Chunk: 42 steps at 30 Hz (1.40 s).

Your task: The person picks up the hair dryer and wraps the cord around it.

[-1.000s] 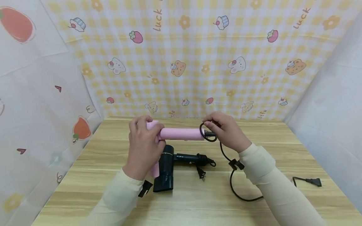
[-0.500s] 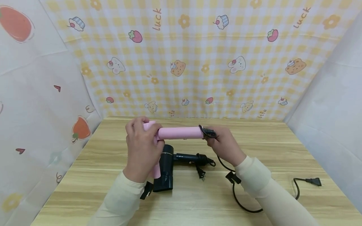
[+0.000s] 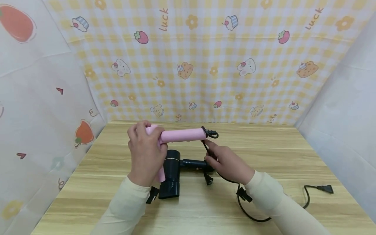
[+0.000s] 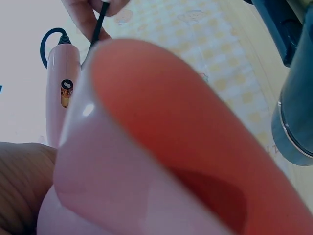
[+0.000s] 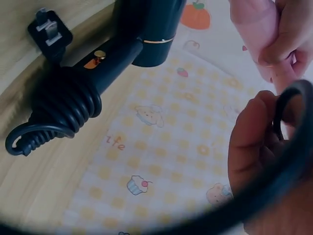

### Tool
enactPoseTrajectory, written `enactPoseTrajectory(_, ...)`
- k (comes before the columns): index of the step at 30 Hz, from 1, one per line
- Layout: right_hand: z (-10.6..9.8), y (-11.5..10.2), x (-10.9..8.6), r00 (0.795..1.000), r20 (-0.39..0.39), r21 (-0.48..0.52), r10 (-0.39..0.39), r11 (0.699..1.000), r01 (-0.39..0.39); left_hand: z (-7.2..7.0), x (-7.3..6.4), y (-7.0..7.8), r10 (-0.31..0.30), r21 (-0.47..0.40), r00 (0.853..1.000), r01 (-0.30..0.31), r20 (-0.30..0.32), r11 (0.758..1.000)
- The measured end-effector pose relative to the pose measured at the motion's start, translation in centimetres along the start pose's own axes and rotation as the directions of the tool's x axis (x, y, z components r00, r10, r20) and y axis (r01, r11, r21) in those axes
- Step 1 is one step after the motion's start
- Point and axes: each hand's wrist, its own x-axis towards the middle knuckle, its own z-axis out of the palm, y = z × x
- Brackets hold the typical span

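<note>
Above the table, my left hand (image 3: 147, 153) grips a pink hair dryer (image 3: 183, 135) by its barrel, the handle pointing right. In the left wrist view the pink barrel (image 4: 112, 171) fills the middle, large and blurred. The black cord leaves the handle's ribbed end in a loop and passes round the handle tip. Just below that tip, my right hand (image 3: 230, 161) pinches the cord (image 3: 206, 148) between thumb and fingers. The right wrist view has the cord (image 5: 220, 215) curving blurred across the front.
A dark hair dryer (image 3: 171, 169) lies on the wooden table (image 3: 97, 182), its cord coiled round its handle and its plug (image 3: 209, 178) beside it. The pink dryer's cord runs under my right sleeve to a plug (image 3: 326, 188). A patterned cloth (image 3: 191, 91) hangs behind.
My right hand has gone from above the handle's end to below it and towards me, carrying the cord around the handle. The pink dryer has shifted slightly left, its handle end tilting up.
</note>
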Motion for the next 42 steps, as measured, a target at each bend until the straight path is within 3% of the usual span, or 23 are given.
enactPoseTrajectory(5,0.0,0.0,-0.5,0.999,0.037,-0.048,-0.019,0.999,0.020,0.3,-0.1,-0.3,-0.004,0.015,1.000,0.004,0.016,1.000)
enactPoseTrajectory(9,-0.1,-0.1,-0.9,0.994,-0.037,-0.189,-0.107,0.977,0.099,0.7,-0.2,-0.5,0.002,0.025,0.999,-0.003,0.035,1.000)
enactPoseTrajectory(12,-0.2,-0.4,-1.1,0.964,-0.117,-0.367,-0.238,0.913,0.180,0.9,-0.3,-0.7,0.001,0.038,0.999,-0.003,0.048,0.999)
enactPoseTrajectory(15,-0.5,-0.8,-1.2,0.917,-0.178,-0.522,-0.357,0.824,0.219,1.2,-0.4,-0.7,0.000,0.049,0.998,-0.003,0.064,0.999)
enactPoseTrajectory(18,-0.8,-1.1,-1.1,0.882,-0.220,-0.574,-0.416,0.787,0.228,1.4,-0.7,-0.8,0.001,0.057,0.997,-0.006,0.079,0.998)
enactPoseTrajectory(23,-1.0,-1.3,-0.7,0.851,-0.270,-0.564,-0.450,0.790,0.239,1.7,-0.9,-0.8,0.014,0.066,0.996,-0.020,0.090,0.998)
enactPoseTrajectory(36,-1.4,-0.8,-0.1,0.840,-0.295,-0.481,-0.455,0.831,0.280,1.9,-1.2,-0.6,0.042,0.056,0.994,-0.048,0.103,0.997)
enactPoseTrajectory(42,-1.9,-0.9,0.1,0.813,-0.329,-0.467,-0.480,0.831,0.302,1.6,-1.2,-0.4,0.070,0.055,0.993,-0.075,0.092,0.996)
